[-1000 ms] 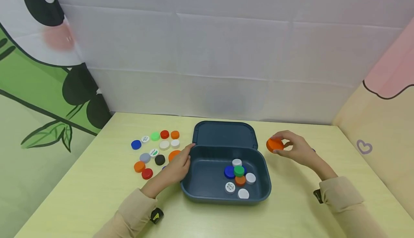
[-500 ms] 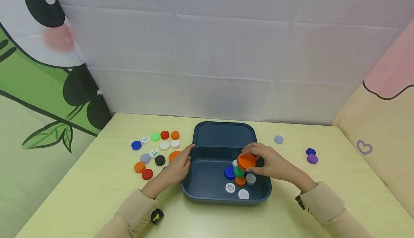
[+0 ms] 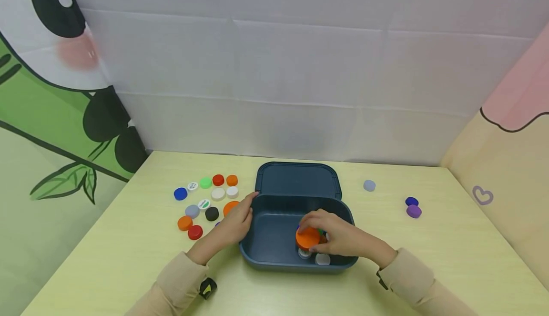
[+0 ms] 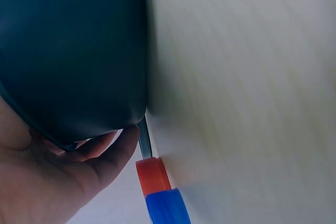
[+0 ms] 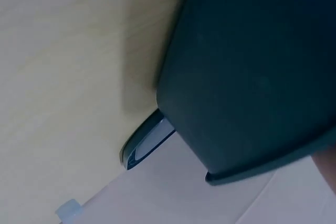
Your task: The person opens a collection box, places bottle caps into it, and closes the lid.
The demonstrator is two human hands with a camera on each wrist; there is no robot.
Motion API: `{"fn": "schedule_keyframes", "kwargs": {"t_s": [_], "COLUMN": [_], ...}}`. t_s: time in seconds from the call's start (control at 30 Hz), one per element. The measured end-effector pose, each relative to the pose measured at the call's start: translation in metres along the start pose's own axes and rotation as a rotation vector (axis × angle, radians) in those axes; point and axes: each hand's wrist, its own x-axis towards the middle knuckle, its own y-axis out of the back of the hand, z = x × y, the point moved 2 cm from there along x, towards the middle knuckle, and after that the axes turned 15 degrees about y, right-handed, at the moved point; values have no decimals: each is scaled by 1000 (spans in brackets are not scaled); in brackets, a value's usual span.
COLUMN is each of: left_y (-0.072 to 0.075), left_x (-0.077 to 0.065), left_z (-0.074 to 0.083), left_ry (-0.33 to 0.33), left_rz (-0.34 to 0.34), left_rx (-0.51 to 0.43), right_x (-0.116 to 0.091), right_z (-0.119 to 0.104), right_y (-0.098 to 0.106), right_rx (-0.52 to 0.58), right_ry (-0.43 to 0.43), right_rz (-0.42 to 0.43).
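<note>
At the frame's lower centre, my right hand (image 3: 332, 234) pinches a large orange cap (image 3: 307, 240) over the box (image 3: 271, 238) my left hand (image 3: 235, 221) grips.

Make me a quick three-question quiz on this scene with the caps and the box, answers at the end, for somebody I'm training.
1. What colour is the pinched cap in the right-hand grip?
A. Black
B. Orange
C. Green

2. True or false: the purple cap lies on the table, outside the dark box.

3. Fill in the blank: in the head view, the left-hand grip is on the ____ side of the dark box.

Key:
1: B.
2: True; it lies right beside a dark blue cap.
3: left.
</note>
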Motion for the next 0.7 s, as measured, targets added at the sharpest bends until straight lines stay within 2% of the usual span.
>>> {"fn": "schedule_keyframes", "kwargs": {"t_s": [0.1,0.3,0.7], "left_y": [1,0,1], "left_x": [-1,-1,-1], "left_z": [0,2,2], "left_ry": [4,-7,1], "left_rz": [1,7,1], "left_rx": [-2,18,11], "right_x": [2,4,4], "right_z": [-1,-1,0], "right_y": [-5,-11,-15], "right_rx": [12,14,-21], "right_ry": [13,-12,-10], "right_rz": [-28,-75,-120]}}
